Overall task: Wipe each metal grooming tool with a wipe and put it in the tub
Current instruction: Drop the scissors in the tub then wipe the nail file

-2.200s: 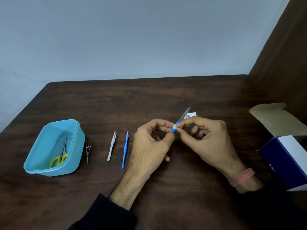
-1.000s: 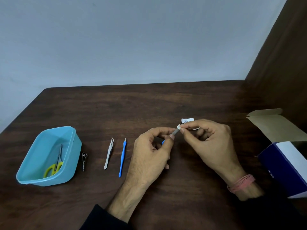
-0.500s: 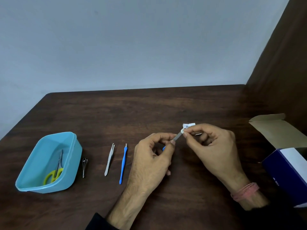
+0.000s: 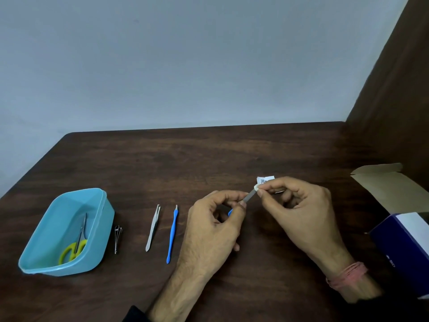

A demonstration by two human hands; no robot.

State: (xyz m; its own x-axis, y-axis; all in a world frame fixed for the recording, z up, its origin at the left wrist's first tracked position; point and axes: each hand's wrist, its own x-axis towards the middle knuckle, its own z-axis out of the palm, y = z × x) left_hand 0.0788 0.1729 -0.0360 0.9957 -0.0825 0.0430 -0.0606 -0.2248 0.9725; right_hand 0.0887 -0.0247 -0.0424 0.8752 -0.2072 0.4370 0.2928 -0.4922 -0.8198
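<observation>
Dark brown wood makes the table (image 4: 162, 163), which stands against a pale grey-blue wall (image 4: 185, 54), with a brown panel (image 4: 399, 89) on the right side. Near the middle of the table the left hand (image 4: 213, 231) holds a nail file (image 4: 248, 196) in the air: its thumb and forefinger are curled round the lower part of the file, and a bit of the blue handle shows under the fingers. The right hand (image 4: 299, 212) pinches a small white wipe (image 4: 256, 187) around the upper tip of the grey metal blade, with the other fingers loosely curled. Just behind this hand a small white printed sachet (image 4: 265, 180) lies on the table. To the left of the hands lie a blue cuticle pusher (image 4: 172, 233), then silver tweezers (image 4: 153, 227), then a small nail clipper (image 4: 118, 238), each apart from the next. The light blue tub (image 4: 102, 219) stands at the far left, just beside the clipper, and inside it lie scissors (image 4: 76, 242) with yellow handles. At the right edge there is an open box (image 4: 404, 238), dark blue and white, with its cardboard flap raised.
</observation>
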